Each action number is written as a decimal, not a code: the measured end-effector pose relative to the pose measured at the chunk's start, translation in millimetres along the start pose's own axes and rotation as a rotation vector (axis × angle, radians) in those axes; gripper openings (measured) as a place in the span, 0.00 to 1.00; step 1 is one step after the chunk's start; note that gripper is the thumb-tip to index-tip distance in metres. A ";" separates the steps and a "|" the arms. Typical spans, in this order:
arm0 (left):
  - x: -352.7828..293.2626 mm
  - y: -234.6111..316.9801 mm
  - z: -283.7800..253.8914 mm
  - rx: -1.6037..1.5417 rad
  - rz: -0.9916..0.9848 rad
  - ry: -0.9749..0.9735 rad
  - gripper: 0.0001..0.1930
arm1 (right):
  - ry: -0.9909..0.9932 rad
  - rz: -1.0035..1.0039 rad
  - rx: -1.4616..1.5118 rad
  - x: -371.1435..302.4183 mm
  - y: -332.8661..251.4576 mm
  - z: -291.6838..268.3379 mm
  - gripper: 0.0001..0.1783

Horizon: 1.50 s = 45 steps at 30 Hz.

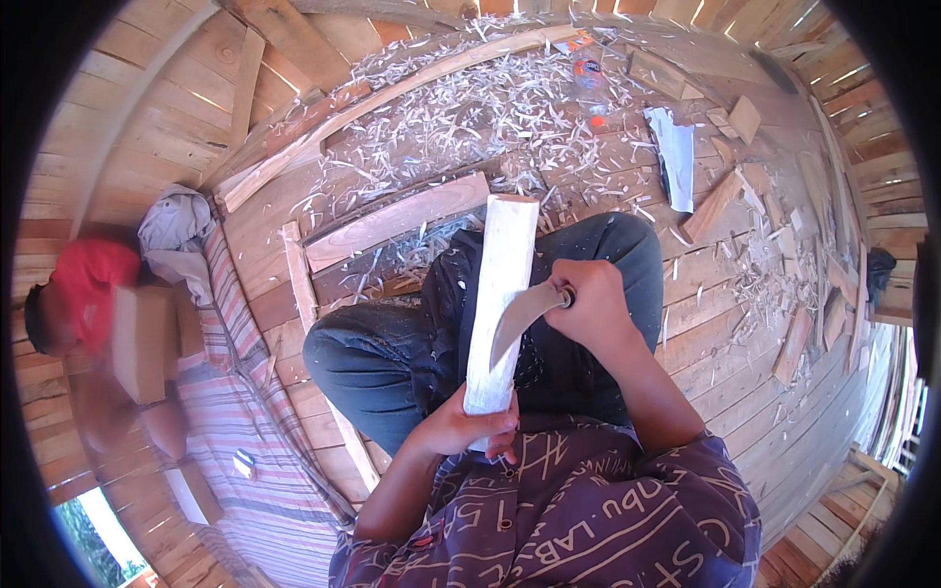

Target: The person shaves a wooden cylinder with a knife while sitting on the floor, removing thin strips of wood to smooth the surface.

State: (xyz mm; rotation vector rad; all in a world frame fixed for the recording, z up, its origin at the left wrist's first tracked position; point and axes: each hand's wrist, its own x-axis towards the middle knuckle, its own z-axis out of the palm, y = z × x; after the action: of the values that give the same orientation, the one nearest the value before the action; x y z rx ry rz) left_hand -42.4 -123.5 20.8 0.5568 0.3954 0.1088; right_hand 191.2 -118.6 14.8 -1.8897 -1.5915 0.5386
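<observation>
My left hand point(469, 429) is closed round the near end of a pale wooden billet point(502, 265). The billet stands out from my body between my crossed legs, its squared far end pointing away from me. In my right hand point(598, 306) is the dark handle of a broad, curved knife point(521, 318). Its blade lies across the lower half of the billet, tip toward my left hand. Whether the edge is biting into the wood cannot be made out.
Wood shavings point(431, 118) litter the planks ahead. A board point(397, 223) lies before my left knee, with a long pole point(392, 93) beyond. Offcuts point(794, 343), a bottle point(590, 73) and a white sheet piece point(672, 157) lie rightward. At left, a person point(88, 294) sits by a striped mat point(235, 431).
</observation>
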 end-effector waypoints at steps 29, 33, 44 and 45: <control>-4.6 1.3 6.3 0.164 -0.001 0.232 0.06 | 0.014 -0.017 -0.128 12.0 6.8 -0.7 0.07; -5.8 -8.1 10.3 0.153 -0.058 0.303 0.07 | 0.117 0.183 -0.378 48.5 42.3 -10.9 0.09; -9.3 -11.3 1.7 0.448 0.096 0.615 0.06 | 0.187 0.377 -0.105 54.4 42.0 -9.0 0.13; -8.4 -8.0 2.4 0.483 0.107 0.633 0.07 | 0.204 0.363 -0.143 44.3 38.3 -8.4 0.12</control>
State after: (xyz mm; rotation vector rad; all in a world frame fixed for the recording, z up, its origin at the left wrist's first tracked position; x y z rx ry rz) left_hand -49.2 -133.2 21.1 1.0225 1.0233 0.3000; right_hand 233.5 -80.6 -1.6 -2.2803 -1.1903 0.3723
